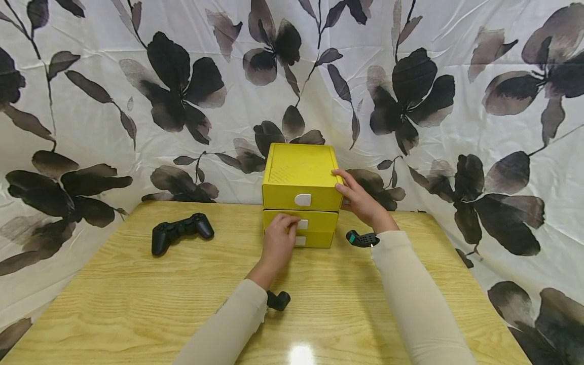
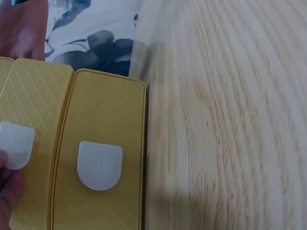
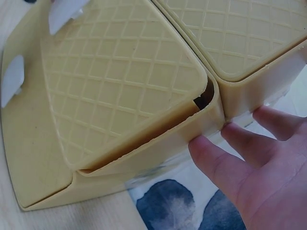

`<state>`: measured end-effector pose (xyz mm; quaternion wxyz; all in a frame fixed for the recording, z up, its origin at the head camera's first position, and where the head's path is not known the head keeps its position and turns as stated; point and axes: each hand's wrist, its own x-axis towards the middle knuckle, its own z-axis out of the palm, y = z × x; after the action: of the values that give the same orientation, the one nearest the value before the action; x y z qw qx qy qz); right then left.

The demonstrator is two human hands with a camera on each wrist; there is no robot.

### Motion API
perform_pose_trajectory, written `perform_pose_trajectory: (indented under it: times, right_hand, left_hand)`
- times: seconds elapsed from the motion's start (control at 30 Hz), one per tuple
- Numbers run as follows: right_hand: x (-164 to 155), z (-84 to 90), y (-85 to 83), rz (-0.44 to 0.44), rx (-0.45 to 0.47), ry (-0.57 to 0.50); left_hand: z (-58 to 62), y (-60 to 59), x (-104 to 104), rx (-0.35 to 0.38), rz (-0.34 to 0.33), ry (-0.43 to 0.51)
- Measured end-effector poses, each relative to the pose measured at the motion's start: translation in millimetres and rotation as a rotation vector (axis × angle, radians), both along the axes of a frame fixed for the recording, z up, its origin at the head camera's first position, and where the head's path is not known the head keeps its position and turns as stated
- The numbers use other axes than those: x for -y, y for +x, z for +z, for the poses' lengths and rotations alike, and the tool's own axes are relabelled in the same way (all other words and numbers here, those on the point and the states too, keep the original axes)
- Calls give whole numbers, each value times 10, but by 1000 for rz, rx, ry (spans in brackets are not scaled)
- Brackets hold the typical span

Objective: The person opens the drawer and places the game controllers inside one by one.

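Observation:
A yellow three-drawer box [image 1: 298,162] stands against the back, each drawer front bearing a white pull tab. My left hand [image 1: 278,238] is at the middle drawer, its thumb and fingertip pinching the white tab [image 2: 19,139] in the left wrist view. That middle drawer [image 3: 120,91] sits slightly forward of its frame, with a narrow gap along its edge in the right wrist view. My right hand [image 1: 362,203] rests its spread fingertips on the box's right side, near the top. The lowest drawer's tab [image 2: 100,165] is untouched.
A black game controller [image 1: 182,232] lies on the wooden table [image 1: 137,304] to the left of the box. Behind the table hangs a white cloth [image 1: 337,30] with dark flowers. Black wrist devices show at both of my cuffs.

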<state>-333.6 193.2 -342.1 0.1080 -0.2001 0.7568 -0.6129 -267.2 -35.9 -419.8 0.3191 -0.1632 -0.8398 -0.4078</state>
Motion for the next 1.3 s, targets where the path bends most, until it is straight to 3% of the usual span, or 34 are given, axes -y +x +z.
perform_pose_trajectory:
  times: [0.93, 1.3]
  right_hand:
    - [30, 19, 55, -14, -4, -7]
    - [32, 72, 40, 36, -38, -6]
  left_hand:
    - [-2, -74, 14, 6, 11, -15]
    - [1, -119, 23, -3, 15, -11]
